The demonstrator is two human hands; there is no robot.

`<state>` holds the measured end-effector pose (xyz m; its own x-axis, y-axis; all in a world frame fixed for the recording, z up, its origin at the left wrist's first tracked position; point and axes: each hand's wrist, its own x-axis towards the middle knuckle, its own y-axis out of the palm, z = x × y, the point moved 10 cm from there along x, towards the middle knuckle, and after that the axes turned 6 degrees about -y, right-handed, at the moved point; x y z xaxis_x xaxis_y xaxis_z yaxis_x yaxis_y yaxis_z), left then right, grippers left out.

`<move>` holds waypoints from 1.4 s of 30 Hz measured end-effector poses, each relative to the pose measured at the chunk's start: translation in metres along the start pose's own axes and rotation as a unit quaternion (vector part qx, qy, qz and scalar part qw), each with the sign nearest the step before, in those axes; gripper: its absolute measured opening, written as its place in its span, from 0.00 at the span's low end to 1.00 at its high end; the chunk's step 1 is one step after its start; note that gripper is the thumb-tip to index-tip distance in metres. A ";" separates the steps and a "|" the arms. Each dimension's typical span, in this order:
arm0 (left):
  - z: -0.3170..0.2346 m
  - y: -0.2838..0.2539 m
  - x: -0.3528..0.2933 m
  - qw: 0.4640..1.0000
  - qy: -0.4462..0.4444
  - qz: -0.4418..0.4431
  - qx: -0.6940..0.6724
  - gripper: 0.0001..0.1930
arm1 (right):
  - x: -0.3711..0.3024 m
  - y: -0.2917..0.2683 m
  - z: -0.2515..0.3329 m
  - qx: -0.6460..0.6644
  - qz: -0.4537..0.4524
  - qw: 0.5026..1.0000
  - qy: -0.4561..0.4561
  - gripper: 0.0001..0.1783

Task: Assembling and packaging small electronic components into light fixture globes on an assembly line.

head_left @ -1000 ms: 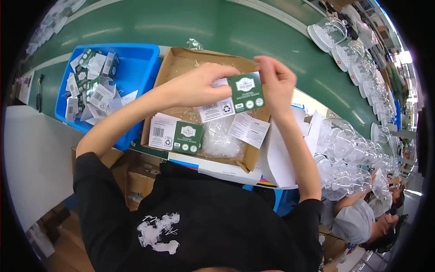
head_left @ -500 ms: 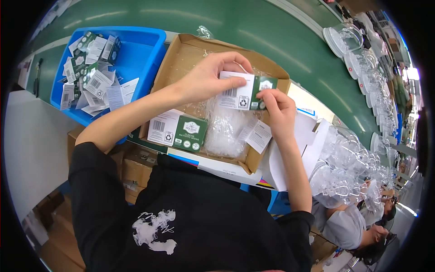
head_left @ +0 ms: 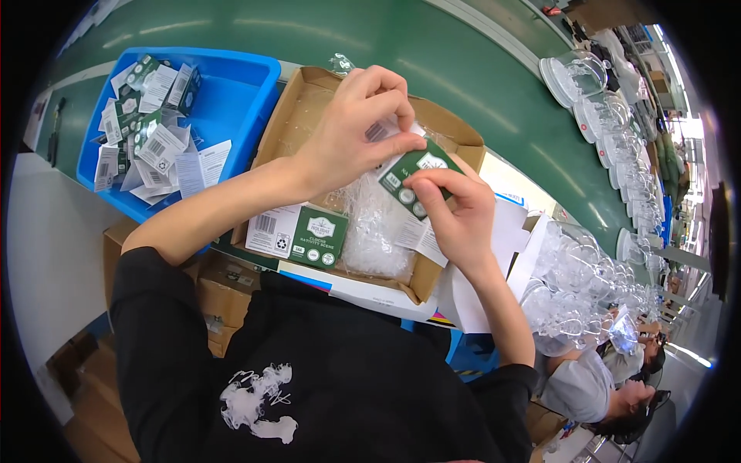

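Observation:
A folded green-and-white card tag (head_left: pixel 407 176) is held above the open cardboard tray (head_left: pixel 302 100). My left hand (head_left: pixel 356 123) pinches its upper left part between thumb and fingers. My right hand (head_left: pixel 461 212) is closed on its lower right edge, thumb against the green face. Below lies a heap of clear, thin plastic strands (head_left: pixel 378 239); I cannot make out whether a strand is in my fingers. Another green-and-white card (head_left: pixel 319 236) lies flat at the tray's near left corner. A white printed card (head_left: pixel 423 238) rests partly under my right hand.
A blue plastic bin (head_left: pixel 231 100) on the left holds many loose cards (head_left: pixel 162 143). White cartons (head_left: pixel 482 262) stand beside the tray on the right. Rows of clear domes (head_left: pixel 571 270) line the right, where a co-worker in a grey shirt (head_left: pixel 575 390) sits. A green table (head_left: pixel 309 31) lies beyond.
The card has tilted, turning more of its green face toward me. My left hand has curled its fingers higher over it, and my right hand has shifted slightly down and left.

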<state>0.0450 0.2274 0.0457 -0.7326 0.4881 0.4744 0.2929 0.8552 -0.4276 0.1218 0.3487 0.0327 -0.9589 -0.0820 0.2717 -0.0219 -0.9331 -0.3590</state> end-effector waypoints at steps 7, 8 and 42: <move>0.019 0.029 -0.009 0.966 -0.119 0.116 -0.198 0.18 | 0.008 -0.011 -0.008 0.007 -0.072 0.997 -0.013 0.07; 0.025 0.037 -0.013 0.936 -0.163 0.138 -0.279 0.17 | 0.007 -0.008 -0.012 0.031 -0.062 0.998 0.001 0.08; 0.044 0.055 -0.023 0.933 -0.223 0.208 -0.188 0.12 | -0.019 -0.014 -0.067 0.059 -0.159 0.985 0.025 0.08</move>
<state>0.0511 0.2557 -0.0223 -0.6655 0.7424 -0.0772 0.7429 0.6491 -0.1636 0.1215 0.3870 -0.0276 -0.9216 0.2359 0.3082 -0.2934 -0.9434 -0.1550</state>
